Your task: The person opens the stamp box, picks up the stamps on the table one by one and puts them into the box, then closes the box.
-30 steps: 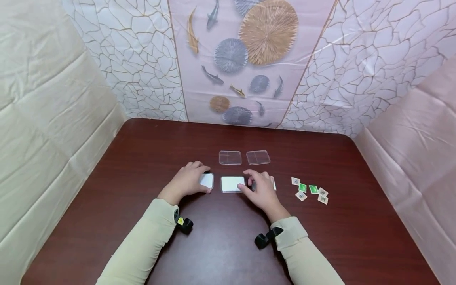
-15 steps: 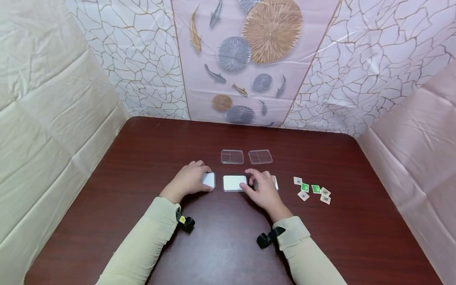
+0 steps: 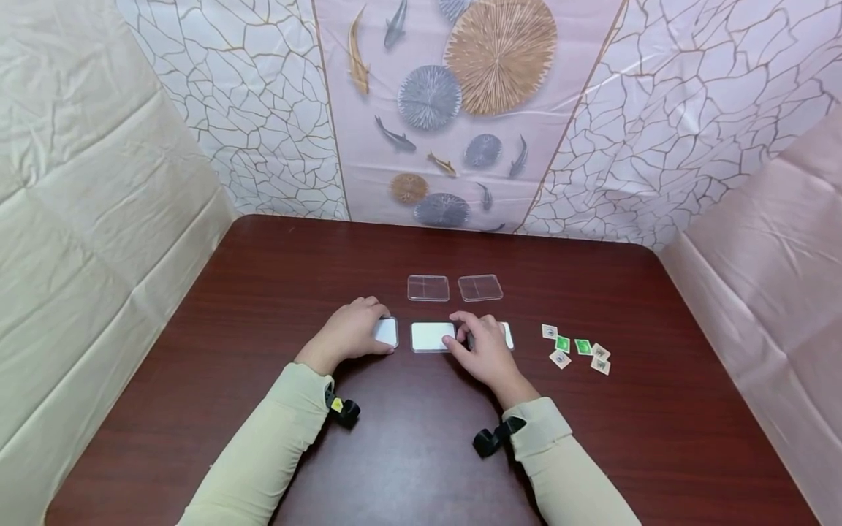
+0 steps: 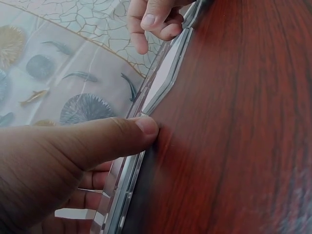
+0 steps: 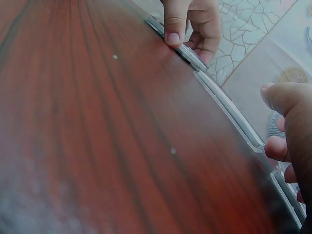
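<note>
Three shallow clear plastic cases with white inside lie in a row on the table. My left hand (image 3: 347,330) holds the left case (image 3: 386,332) across its width, thumb on the near long edge and fingers at the far one. The left wrist view shows the thumb (image 4: 139,129) pressed at the case's side. The middle case (image 3: 429,337) lies flat to its right. Over the gap between it and the partly covered right case (image 3: 507,334) is my right hand (image 3: 488,354), its fingers loosely bent and gripping nothing. Its thumb overlaps the middle case's right end in the head view.
Two clear lids (image 3: 428,288) lie side by side behind the row. Several small stamp-like squares, some beige (image 3: 560,359) and some green (image 3: 582,347), are scattered to the right. A patterned cloth (image 3: 483,146) hangs along the table's back edge.
</note>
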`<state>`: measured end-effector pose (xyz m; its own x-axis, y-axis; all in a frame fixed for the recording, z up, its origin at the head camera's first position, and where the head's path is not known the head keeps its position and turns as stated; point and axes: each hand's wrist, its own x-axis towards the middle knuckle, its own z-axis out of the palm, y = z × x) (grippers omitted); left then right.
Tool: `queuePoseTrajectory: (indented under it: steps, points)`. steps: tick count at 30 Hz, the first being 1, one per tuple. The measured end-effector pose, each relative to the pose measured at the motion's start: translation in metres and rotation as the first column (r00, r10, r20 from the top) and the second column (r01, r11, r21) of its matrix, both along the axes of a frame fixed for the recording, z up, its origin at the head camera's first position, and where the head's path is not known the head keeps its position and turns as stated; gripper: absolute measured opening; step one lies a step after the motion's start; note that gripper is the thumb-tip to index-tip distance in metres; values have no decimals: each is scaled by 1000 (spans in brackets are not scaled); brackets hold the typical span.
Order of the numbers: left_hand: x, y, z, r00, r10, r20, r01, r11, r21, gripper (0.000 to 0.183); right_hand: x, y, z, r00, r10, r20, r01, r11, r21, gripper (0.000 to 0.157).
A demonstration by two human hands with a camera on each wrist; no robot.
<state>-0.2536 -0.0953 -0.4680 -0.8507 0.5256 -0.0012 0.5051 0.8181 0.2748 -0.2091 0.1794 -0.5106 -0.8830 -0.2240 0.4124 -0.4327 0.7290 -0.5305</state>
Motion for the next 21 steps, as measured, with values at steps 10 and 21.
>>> queuePoseTrajectory:
  steps: [10, 21]
  points:
    - [0, -1, -1, 1000, -3, 7, 3, 1000, 24, 60, 0, 0, -2, 996, 21, -86, -19, 1000, 16, 27]
    - [5, 0, 5, 999, -16, 39, 17, 1000, -10, 60, 0, 0, -2, 998, 30, -63, -27, 999, 44, 11]
